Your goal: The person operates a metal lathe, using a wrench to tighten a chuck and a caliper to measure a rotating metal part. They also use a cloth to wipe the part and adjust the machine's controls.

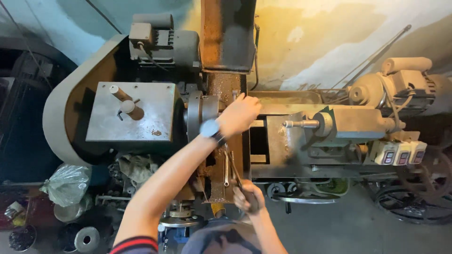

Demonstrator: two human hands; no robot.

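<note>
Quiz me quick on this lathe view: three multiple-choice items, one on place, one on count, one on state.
1. Where is the left hand?
A. beside the chuck
B. on the switch boxes
C. on the plastic bag

2. How many switch boxes sit at right?
A. one
B. three
C. five

3. The right hand is:
A. open and empty
B. closed on a tool handle
C. out of view

Answers: 1 A, its fingers reach just right of the chuck. 2 B, three white boxes stand side by side. 3 B, the fingers wrap the handle's lower end.

Left hand (pixel 239 115) outstretched — right hand (pixel 248 196) fisted, low.
</note>
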